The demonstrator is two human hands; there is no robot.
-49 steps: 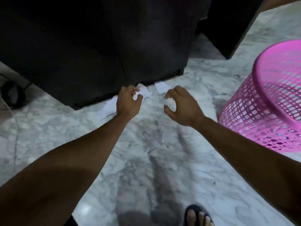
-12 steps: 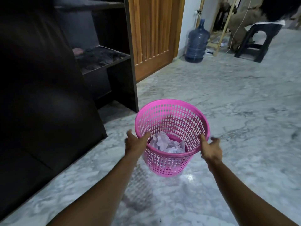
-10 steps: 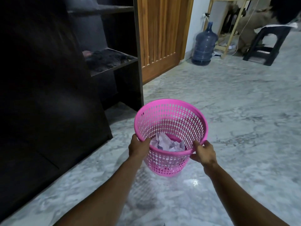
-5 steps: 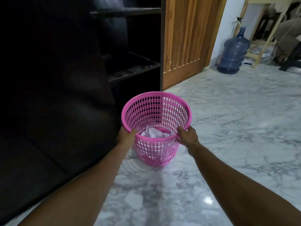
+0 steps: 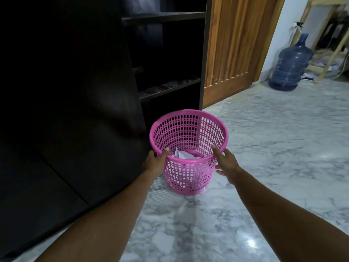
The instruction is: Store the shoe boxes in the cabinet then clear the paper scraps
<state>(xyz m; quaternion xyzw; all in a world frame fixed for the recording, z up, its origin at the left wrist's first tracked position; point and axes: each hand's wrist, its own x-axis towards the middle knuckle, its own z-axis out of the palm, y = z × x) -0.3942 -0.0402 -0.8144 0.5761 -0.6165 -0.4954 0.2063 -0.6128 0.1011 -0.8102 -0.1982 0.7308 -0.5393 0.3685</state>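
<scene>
A pink mesh basket (image 5: 188, 173) stands on the marble floor, close against the dark cabinet (image 5: 75, 110). Crumpled white paper scraps (image 5: 182, 155) lie in its bottom. My left hand (image 5: 154, 161) grips the near left rim, thumb hooked over the edge. My right hand (image 5: 225, 163) is at the near right rim with its fingers spread and straightened; only the thumb tip touches the rim. No shoe boxes show; the cabinet front is shut and dark.
Open dark shelves (image 5: 166, 86) rise right behind the basket. A wooden door (image 5: 236, 44) is beyond them. A large blue water bottle (image 5: 291, 65) and a wooden frame (image 5: 328, 44) stand far right. Marble floor (image 5: 264, 148) stretches to the right.
Paper scraps went from the floor into the basket. Both hands carried the basket left, up to the cabinet. My right hand has now loosened its grip on the rim.
</scene>
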